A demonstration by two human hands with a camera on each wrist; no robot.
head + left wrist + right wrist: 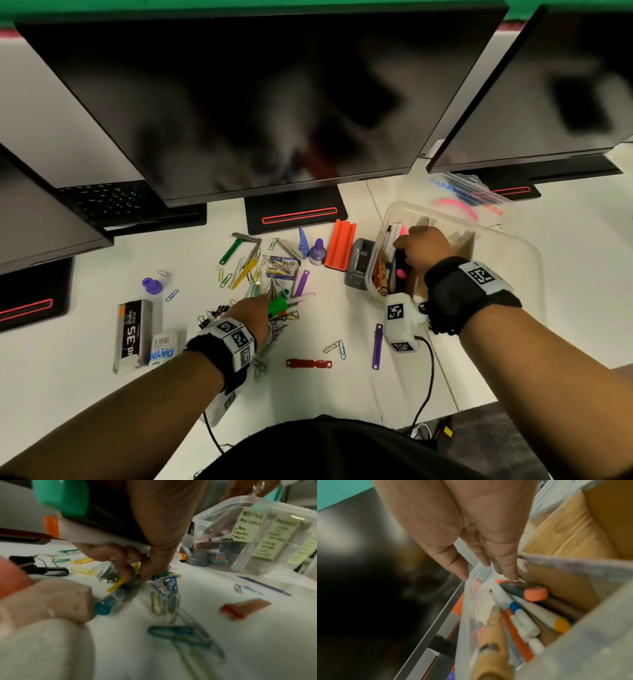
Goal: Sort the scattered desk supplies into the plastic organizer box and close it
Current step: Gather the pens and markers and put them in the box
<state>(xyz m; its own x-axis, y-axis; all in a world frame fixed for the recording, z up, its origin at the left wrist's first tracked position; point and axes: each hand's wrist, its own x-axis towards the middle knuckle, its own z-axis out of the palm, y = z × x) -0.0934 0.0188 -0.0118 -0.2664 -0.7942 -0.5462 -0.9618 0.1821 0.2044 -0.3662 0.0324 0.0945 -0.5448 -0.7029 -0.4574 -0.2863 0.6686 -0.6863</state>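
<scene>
The clear plastic organizer box (445,214) stands open at the right, with cardboard dividers and yellow labels on its wall (257,534). Its left compartment holds several pens and markers (387,260). My right hand (411,241) reaches into that compartment. Its fingers (508,569) are straight and touch the pen ends (513,608), while the thumb lies outside the box wall (465,615). My left hand (253,306) is over the paper clip pile (274,291). It grips a green-capped marker (63,497) and a white pen (109,539), and its fingertips (145,573) pinch a clear pen with a blue end (102,607) beside tangled clips (164,588).
A grey tape dispenser (359,263), an orange holder (339,246) and a purple ink bottle (318,251) stand left of the box. A staples box (132,335), binder clips (212,315), red (308,363) and purple (377,346) fasteners lie around. Monitors (260,102) close off the back.
</scene>
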